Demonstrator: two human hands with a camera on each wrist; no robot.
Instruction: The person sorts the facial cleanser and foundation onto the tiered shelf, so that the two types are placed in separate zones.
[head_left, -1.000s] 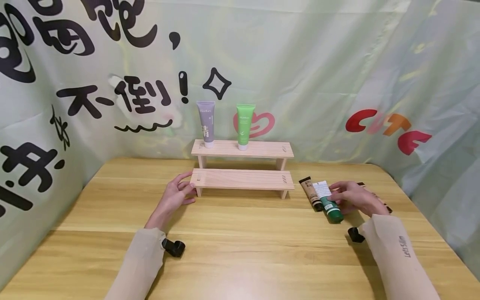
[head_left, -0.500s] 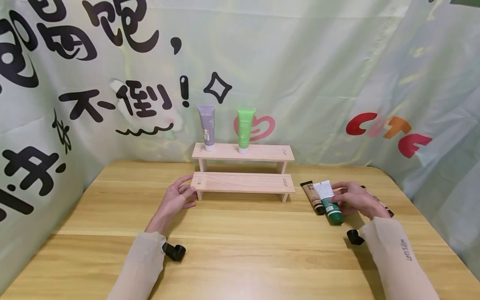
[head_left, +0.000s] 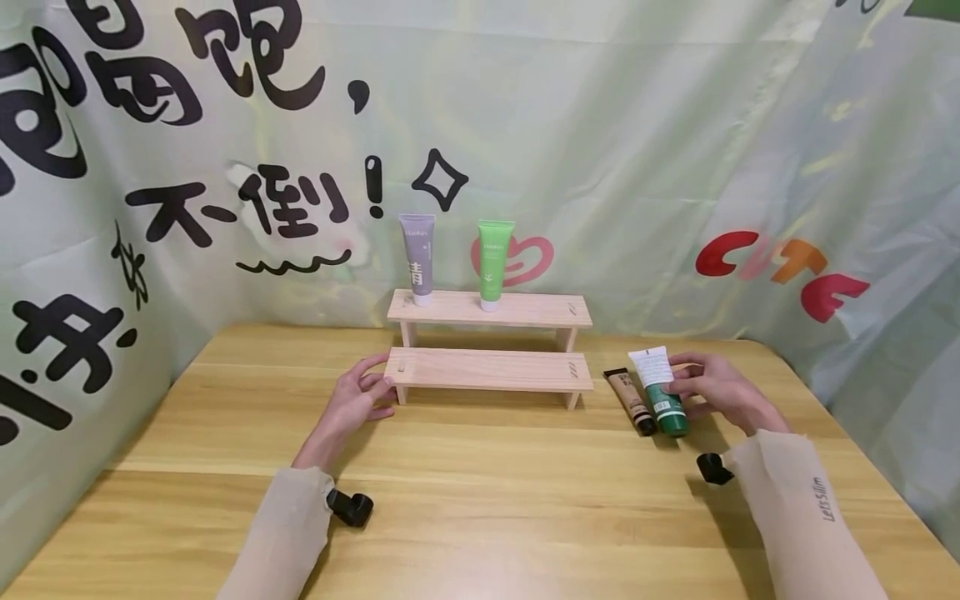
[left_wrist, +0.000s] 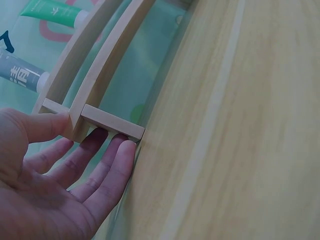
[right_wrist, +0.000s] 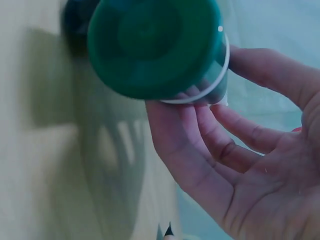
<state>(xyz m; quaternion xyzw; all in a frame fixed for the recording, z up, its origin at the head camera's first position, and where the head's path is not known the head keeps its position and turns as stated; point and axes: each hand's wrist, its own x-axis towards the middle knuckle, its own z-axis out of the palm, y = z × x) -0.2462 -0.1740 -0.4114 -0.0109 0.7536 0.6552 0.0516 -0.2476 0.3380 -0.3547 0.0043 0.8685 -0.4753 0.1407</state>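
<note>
My left hand (head_left: 351, 410) holds the left end of the lower step of a two-tier wooden stand (head_left: 487, 369). In the left wrist view its thumb lies on the step and the fingers reach against the leg (left_wrist: 112, 121). On the right, my right hand (head_left: 726, 393) grips a green-and-white squeeze tube (head_left: 667, 408) between thumb and fingers, tilted and slightly above the table. Its round green cap (right_wrist: 155, 45) faces the right wrist camera. A tan tube (head_left: 628, 398) with a black cap lies just left of it.
A purple tube (head_left: 420, 260) and a bright green tube (head_left: 493, 265) stand upright on their caps on the stand's upper step. Behind the wooden table (head_left: 480, 500) hangs a printed cloth (head_left: 615, 150).
My right hand has lifted the green-and-white tube a little off the table. Another tube lying at the far right is now hidden behind that hand. My left hand stays at the stand.
</note>
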